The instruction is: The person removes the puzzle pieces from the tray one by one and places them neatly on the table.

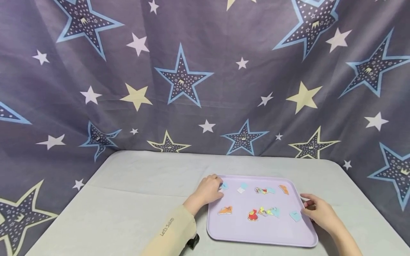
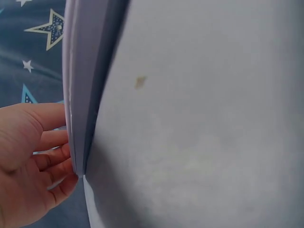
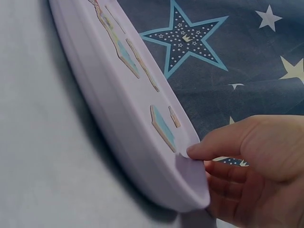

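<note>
A lilac tray [image 1: 266, 238] lies on the cloth-covered table with several flat, colourful puzzle pieces on it. My left hand [image 1: 208, 189] holds the tray's left rim near the far corner, covering part of a blue piece [image 1: 225, 186]. At the right rim, my right hand [image 3: 259, 164] grips with the thumb on top and the fingers outside, beside a light blue piece [image 1: 295, 216]. Orange pieces [image 1: 225, 210] lie at the left and far right. Near the middle are a red piece [image 1: 252, 214] and a joined multicoloured cluster [image 1: 272, 212], with another cluster [image 1: 264, 190] farther back.
Pale grey cloth covers the table [image 1: 128, 199]. A dark curtain [image 1: 205, 89] printed with stars hangs behind and at both sides. Below my left sleeve a small black object [image 1: 193, 241] shows. The left wrist view has a brownish spot [image 2: 140, 82] on the cloth.
</note>
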A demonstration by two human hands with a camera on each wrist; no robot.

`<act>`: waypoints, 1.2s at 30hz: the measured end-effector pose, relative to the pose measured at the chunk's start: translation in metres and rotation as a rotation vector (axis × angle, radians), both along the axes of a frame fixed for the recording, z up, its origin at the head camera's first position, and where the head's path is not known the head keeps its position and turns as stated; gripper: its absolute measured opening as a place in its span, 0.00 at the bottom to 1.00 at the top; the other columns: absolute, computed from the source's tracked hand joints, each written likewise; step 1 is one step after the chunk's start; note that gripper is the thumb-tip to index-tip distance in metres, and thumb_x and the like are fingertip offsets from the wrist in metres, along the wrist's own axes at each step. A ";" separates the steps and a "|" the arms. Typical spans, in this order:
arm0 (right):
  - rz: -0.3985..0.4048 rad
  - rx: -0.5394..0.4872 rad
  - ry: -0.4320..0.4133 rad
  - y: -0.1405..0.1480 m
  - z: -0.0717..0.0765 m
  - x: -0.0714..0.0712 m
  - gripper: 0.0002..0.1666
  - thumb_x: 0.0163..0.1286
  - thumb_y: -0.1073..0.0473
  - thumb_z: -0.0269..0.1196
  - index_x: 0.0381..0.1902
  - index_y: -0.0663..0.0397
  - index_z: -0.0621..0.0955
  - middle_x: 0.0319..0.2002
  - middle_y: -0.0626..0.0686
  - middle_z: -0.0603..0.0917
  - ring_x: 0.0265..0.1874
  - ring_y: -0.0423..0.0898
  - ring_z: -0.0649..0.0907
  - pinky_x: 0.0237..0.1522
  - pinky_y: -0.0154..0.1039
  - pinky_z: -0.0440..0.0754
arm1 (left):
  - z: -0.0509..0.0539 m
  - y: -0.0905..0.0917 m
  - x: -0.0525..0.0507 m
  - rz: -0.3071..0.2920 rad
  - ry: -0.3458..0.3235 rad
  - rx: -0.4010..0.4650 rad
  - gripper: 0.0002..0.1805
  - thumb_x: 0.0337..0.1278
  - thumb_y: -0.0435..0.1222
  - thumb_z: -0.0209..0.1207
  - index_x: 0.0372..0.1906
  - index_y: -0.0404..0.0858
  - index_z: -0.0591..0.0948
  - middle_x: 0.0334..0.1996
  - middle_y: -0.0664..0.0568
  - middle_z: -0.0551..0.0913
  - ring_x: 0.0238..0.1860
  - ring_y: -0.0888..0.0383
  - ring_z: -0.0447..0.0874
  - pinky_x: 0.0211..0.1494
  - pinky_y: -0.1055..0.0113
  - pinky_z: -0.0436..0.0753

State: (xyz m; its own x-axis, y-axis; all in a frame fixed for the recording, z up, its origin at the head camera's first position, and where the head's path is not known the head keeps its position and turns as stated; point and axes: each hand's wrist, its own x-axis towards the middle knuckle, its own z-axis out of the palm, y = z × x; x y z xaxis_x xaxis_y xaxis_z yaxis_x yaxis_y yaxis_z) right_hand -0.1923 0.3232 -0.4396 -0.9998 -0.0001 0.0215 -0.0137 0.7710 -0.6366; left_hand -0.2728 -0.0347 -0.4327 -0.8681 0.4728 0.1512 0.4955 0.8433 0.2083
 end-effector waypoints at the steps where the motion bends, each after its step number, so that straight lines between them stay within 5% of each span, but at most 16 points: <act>1: -0.003 0.000 -0.006 0.000 0.000 0.000 0.31 0.53 0.67 0.62 0.56 0.73 0.68 0.33 0.55 0.78 0.28 0.39 0.76 0.24 0.31 0.75 | 0.000 0.000 0.000 0.002 -0.007 0.004 0.22 0.43 0.42 0.65 0.46 0.36 0.80 0.41 0.47 0.79 0.43 0.52 0.76 0.50 0.58 0.73; 19: 0.008 -0.067 -0.014 0.002 -0.005 0.001 0.31 0.54 0.68 0.61 0.57 0.73 0.69 0.35 0.58 0.78 0.24 0.35 0.75 0.21 0.33 0.76 | -0.003 0.001 -0.001 0.020 -0.102 0.153 0.17 0.43 0.36 0.64 0.43 0.38 0.81 0.40 0.49 0.81 0.45 0.53 0.76 0.50 0.57 0.68; 36: -0.008 -0.061 -0.028 0.001 -0.005 0.001 0.31 0.55 0.67 0.60 0.57 0.72 0.68 0.36 0.59 0.78 0.26 0.36 0.75 0.22 0.33 0.76 | 0.010 -0.026 -0.012 -0.100 -0.082 0.227 0.18 0.42 0.30 0.61 0.45 0.37 0.81 0.32 0.53 0.73 0.31 0.62 0.69 0.39 0.71 0.73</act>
State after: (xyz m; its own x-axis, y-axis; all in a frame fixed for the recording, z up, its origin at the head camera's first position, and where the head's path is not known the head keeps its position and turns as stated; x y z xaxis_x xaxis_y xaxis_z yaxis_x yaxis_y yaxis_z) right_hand -0.1916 0.3246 -0.4444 -0.9999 0.0082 -0.0067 0.0106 0.7307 -0.6826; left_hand -0.2848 -0.0603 -0.4226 -0.8323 0.5191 0.1944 0.5480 0.7179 0.4293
